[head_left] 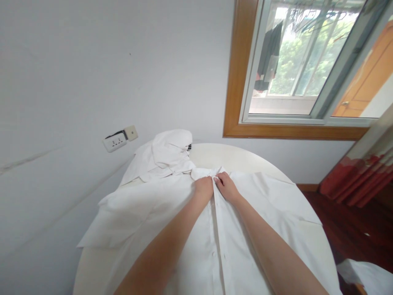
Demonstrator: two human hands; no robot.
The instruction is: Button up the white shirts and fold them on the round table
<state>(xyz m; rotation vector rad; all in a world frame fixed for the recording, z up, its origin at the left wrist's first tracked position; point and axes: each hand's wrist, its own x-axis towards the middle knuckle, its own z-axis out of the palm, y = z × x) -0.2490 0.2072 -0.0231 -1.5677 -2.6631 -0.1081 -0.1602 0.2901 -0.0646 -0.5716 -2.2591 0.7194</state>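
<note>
A white button-up shirt [196, 241] lies spread face up on a round table, its collar toward the wall and its sleeves out to both sides. At the top of the front opening, just below the collar, my left hand [204, 186] is closed on the left-hand edge of the shirt front. Close beside it, my right hand [226, 186] pinches the other front edge near the collar. Small buttons show along the placket lower down, where the two edges lie apart. What sits between my fingertips is hidden.
A crumpled heap of white cloth [168, 151] lies at the table's back left, with a small dark object partly under it. The pale round tabletop [215, 155] meets the wall, which carries a socket [115, 141]. A wood-framed window and red curtain [362, 176] are right.
</note>
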